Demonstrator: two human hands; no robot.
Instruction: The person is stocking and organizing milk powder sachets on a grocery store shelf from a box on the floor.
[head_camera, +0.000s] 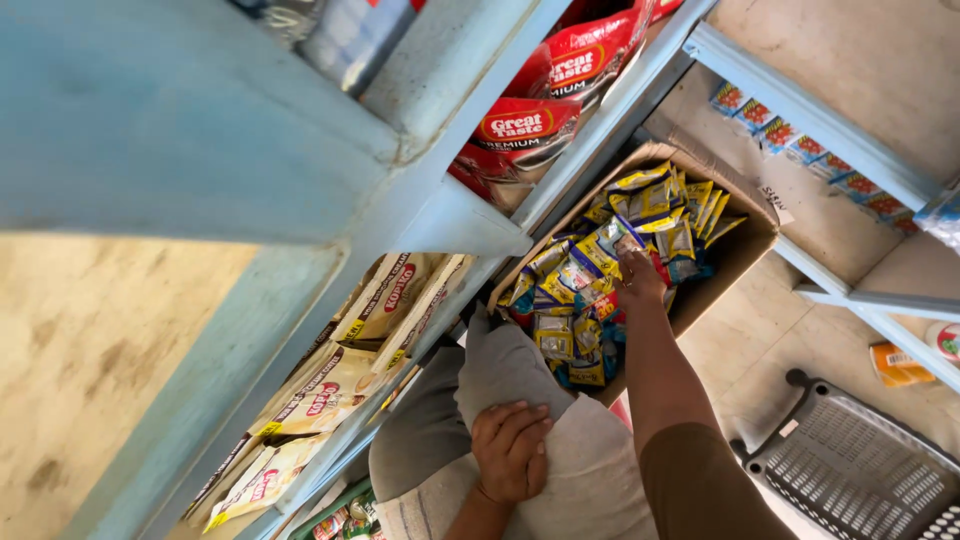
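My right hand (640, 278) reaches into an open cardboard box (745, 245) packed with several yellow and blue sachets (580, 275). Its fingers close around one sachet near the middle of the pile. The arm has a brown sleeve. My left hand (510, 450) lies flat on my bent knee, on grey trousers (500, 375), and holds nothing. The box sits on the tiled floor beside the knee, close to the light blue shelf unit (330, 260).
The blue shelves hold red pouches (530, 125) above and cream sachet packs (330, 385) below. A second blue rack (800, 105) at the right carries a row of small packets (800, 145). A grey plastic basket (850, 470) and an orange packet (895, 365) lie on the floor.
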